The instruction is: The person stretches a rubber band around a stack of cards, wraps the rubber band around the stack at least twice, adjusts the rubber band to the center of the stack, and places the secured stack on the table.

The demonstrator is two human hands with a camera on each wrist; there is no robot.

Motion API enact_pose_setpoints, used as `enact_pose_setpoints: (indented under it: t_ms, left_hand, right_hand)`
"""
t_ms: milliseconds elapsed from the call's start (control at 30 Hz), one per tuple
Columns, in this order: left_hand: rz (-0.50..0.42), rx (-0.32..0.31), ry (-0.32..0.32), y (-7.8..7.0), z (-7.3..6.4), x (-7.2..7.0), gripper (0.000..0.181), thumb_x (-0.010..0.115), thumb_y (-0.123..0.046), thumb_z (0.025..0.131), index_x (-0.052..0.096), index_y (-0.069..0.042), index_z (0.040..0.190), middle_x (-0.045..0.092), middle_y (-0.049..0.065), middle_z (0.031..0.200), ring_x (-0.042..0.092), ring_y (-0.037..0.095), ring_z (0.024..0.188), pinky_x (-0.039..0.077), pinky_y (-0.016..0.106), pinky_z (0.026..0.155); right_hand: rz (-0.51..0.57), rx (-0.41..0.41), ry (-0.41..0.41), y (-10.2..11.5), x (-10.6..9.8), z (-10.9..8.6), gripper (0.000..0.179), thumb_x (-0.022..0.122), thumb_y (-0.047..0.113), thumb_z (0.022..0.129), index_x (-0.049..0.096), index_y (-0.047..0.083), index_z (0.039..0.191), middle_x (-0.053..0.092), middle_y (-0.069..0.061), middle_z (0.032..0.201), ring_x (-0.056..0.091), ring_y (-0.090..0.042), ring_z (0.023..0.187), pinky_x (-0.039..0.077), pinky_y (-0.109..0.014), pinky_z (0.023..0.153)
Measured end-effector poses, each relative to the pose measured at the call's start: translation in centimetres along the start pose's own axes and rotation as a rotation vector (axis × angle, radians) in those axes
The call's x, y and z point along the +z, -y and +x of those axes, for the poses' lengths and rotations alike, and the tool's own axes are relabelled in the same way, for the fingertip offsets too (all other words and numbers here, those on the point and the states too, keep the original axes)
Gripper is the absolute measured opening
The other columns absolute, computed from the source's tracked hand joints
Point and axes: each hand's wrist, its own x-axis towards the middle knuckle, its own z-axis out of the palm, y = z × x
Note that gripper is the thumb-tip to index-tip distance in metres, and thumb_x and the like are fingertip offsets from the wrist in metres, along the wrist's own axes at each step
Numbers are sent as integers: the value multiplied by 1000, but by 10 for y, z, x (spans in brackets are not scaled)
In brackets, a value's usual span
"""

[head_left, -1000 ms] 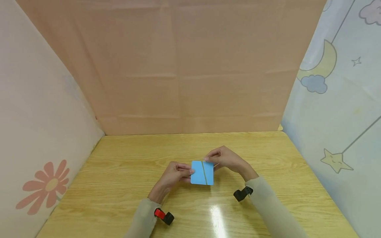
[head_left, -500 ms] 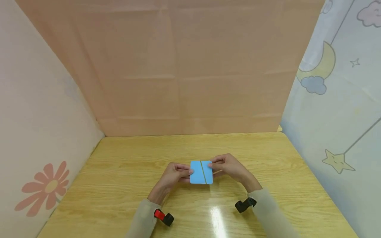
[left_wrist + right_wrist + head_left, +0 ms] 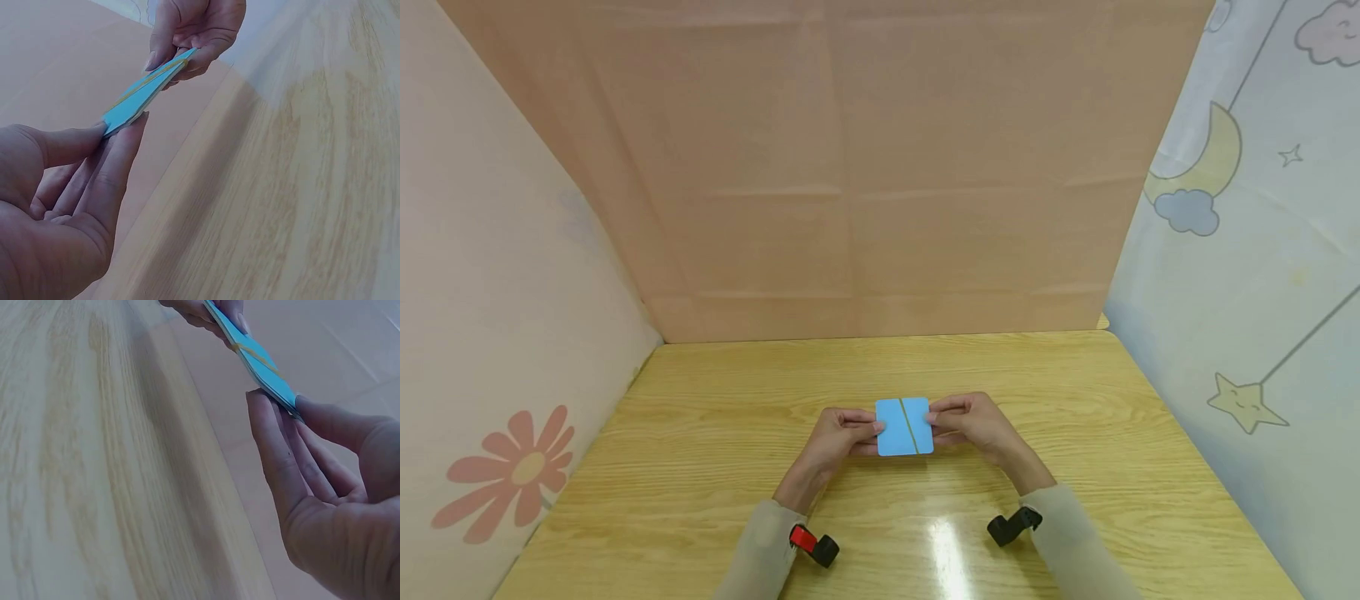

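A thin stack of square blue cards (image 3: 891, 429) is held up above the table between both hands. One yellowish rubber band (image 3: 909, 426) runs slantwise around the stack. My left hand (image 3: 833, 439) pinches the stack's left edge, thumb on the front face and fingers behind. On the opposite edge, my right hand (image 3: 981, 425) pinches it the same way. In the left wrist view the layered edge of the cards (image 3: 134, 106) shows, with the band crossing near the far end. The right wrist view shows the band (image 3: 255, 356) wrapped over the cards' side.
Beneath the hands lies a wood-grain table (image 3: 737, 383). A tan cloth backdrop (image 3: 850, 208) rises at its far edge. Pale printed walls (image 3: 1247, 275) stand along the sides. Wrist cameras (image 3: 815, 546) are strapped on both sleeves.
My right hand has shifted from the stack's top right corner down to its right edge. The stack has moved slightly up and left in view. My left hand keeps its pinch.
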Motion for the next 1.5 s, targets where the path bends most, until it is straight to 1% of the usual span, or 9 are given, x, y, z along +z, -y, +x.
enact_pose_setpoints:
  t_ms: [233,533,667,767,933,1100,1267,1400,1500]
  left_hand:
    - [-2,4,-7,1,1,0,28,73,-5,98,71,13,119,78,0,83,77,13,72,67,32,76]
    - [-9,0,-15,3,2,1,28,74,-7,98,72,11,119,78,0,85,77,12,75,67,32,76]
    - [-30,-15,-20,5,2,3,31,74,-9,98,70,9,123,76,-3,86,74,10,77,66,30,77]
    - [-50,-20,-3,7,4,5,39,73,-15,100,66,7,132,77,-1,95,75,11,84,66,30,82]
    - [-127,-13,10,12,6,12,57,71,-25,102,54,3,149,73,11,122,75,15,97,64,34,92]
    - [-283,-4,9,18,10,27,60,69,-23,104,48,8,151,64,22,138,74,19,109,61,39,102]
    - [-403,16,-14,22,17,40,53,69,-15,103,51,10,147,67,21,134,72,27,119,57,44,107]
    - [-452,24,-30,25,19,48,49,69,-14,103,55,11,143,72,17,126,73,26,117,57,46,107]
    - [-482,1,-44,29,20,55,47,72,-16,102,59,10,138,75,17,121,75,24,113,59,45,105]
  right_hand:
    - [17,-10,-10,-3,2,0,44,73,12,100,61,-16,133,79,-2,99,78,-16,88,66,-41,87]
    - [50,-50,-35,-6,4,2,40,73,8,99,63,-19,128,79,-1,92,77,-13,80,67,-36,80]
    - [35,-56,-57,-4,3,2,37,74,8,99,66,-18,124,79,-2,91,77,-14,78,67,-39,80]
    - [23,-57,-80,-1,1,3,34,73,7,98,67,-17,121,80,-3,90,77,-15,77,67,-41,80]
    - [32,-61,-137,4,-3,3,33,73,5,98,67,-18,121,80,-4,91,78,-16,77,67,-37,78]
    - [42,-53,-205,8,-8,4,34,71,4,99,65,-18,125,79,-3,91,78,-15,78,67,-36,79]
    - [61,-50,-278,13,-9,5,37,72,6,100,64,-16,129,78,0,90,76,-14,79,67,-33,79]
    - [80,-55,-309,16,-8,6,40,71,6,100,62,-17,131,77,0,90,77,-13,79,67,-32,79]
    - [103,-51,-315,16,-6,6,42,72,6,100,60,-18,132,77,0,89,77,-13,79,67,-31,79]
